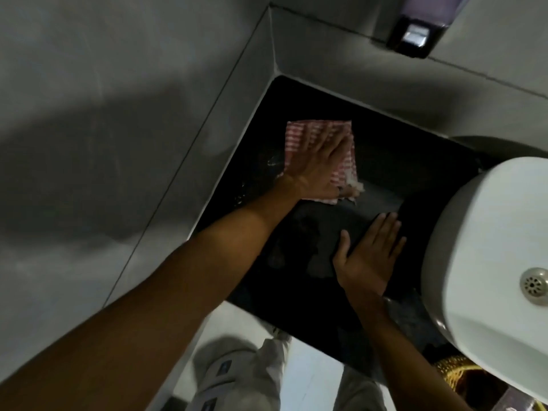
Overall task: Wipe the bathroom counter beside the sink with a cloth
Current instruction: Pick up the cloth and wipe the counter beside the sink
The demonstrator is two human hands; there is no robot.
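A person leans over a black bathroom counter (394, 161) set into a corner of grey tiled walls (98, 114). The left hand (314, 166) lies flat, fingers spread and pointing toward 1 o'clock, pressing down on a red-and-white striped cloth (299, 133); it is not gripping the cloth, only holding it against the counter with an open palm. The cloth sits toward the counter's far left part, at about 11 o'clock from the counter's middle, near the left wall but apart from it. Its near right corner, at 4 o'clock from the hand, looks bunched and frayed.

The right hand (369, 256) rests open and flat on the bare counter, fingers together and pointing toward 1 o'clock, holding nothing. It lies at 5 o'clock from the cloth, well apart from it, and just beside the white sink basin (489, 232), which fills the right edge of the view at 3 o'clock. A metal drain (534, 285) shows inside the basin.

At 1 o'clock, high on the back wall, hangs a dark soap dispenser (413, 37). A few small wet glints show on the counter left of the cloth. At 6 o'clock, below the counter's near edge, the person's light trousers (237, 378) stand over a pale floor (311, 369).
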